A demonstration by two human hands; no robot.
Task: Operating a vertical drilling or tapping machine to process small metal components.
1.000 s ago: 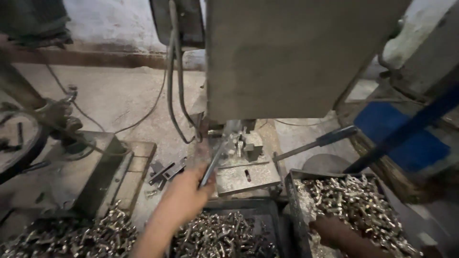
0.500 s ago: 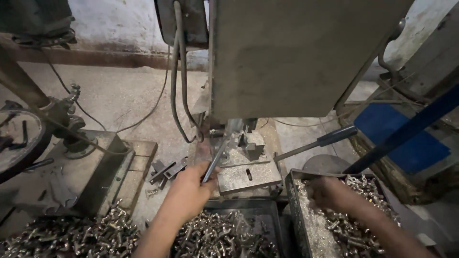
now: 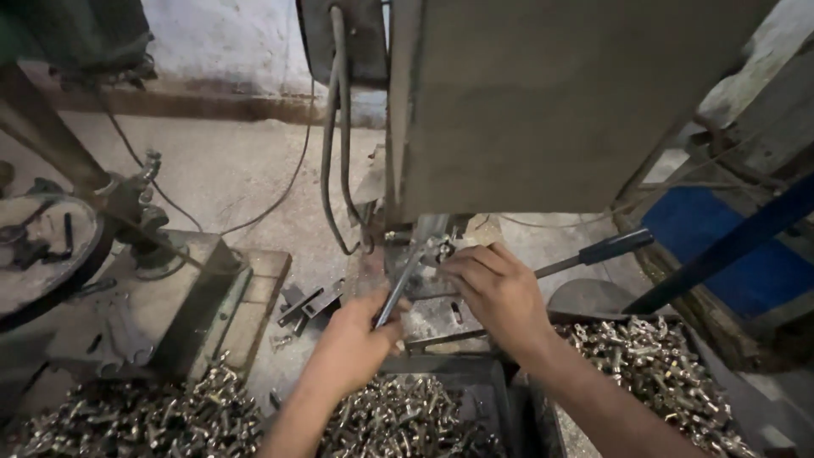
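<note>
Head view: right hand [image 3: 496, 293] has left the tray of metal parts [image 3: 653, 365], fingertips now pinched together at the press die [image 3: 437, 254]; left hand [image 3: 356, 339] stays clamped on the metal rod [image 3: 398, 284].

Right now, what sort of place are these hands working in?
Most likely a small metalworking shop. A grey machine stands over a worn metal work plate, trays of shiny small metal parts sit below, and the left hand holds a metal rod at the machine.

Concrete floor [image 3: 229, 170] carries a cable [image 3: 271, 203] and, seemingly, metal brackets [image 3: 309, 303].
</note>
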